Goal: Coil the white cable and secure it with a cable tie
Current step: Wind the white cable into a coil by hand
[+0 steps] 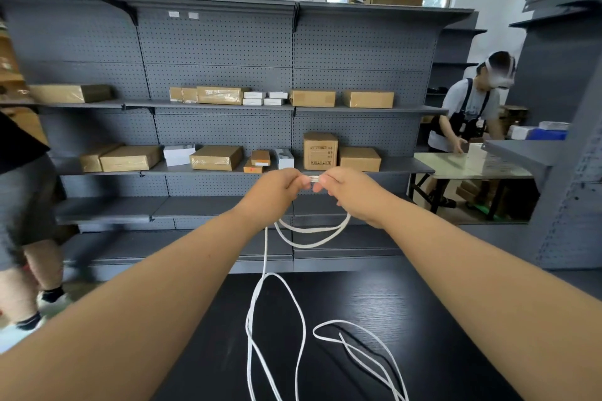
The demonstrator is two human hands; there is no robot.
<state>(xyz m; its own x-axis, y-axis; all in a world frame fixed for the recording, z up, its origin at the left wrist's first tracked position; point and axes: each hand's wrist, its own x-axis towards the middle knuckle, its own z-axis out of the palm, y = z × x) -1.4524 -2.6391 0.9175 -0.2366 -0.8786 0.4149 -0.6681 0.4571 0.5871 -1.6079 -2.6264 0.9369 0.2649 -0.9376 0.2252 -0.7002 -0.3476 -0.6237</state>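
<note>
- The thin white cable (305, 246) is partly gathered. Two short loops hang between the hands, and the rest drops toward 6 o'clock onto the black wood-grain table (407, 319), where it lies in loose bends reaching out to 5 o'clock.
- The left hand (277, 192) and the right hand (350, 194) are raised side by side, knuckles nearly meeting. The fingers (298, 181) of both are curled and pinch the cable at the top of the loops, with a short white stretch showing between them.
- The step in hand looks like the coiling itself, and early in it: most of the length is not yet gathered.
- To do it well, one hand should hold the stacked loops at a single spot. The other should draw up the next length from 6 o'clock and lay it in at the size of the hanging loops.
- Let the cable roll slightly between the fingers on each turn, so that no twist builds.
- The bends on the table cross one another at 5 o'clock, so pull slowly to avoid a knot.
- No cable tie can be made out for certain. A thin dark line beside the cable at 5 o'clock may be one, or only a shadow.
</note>
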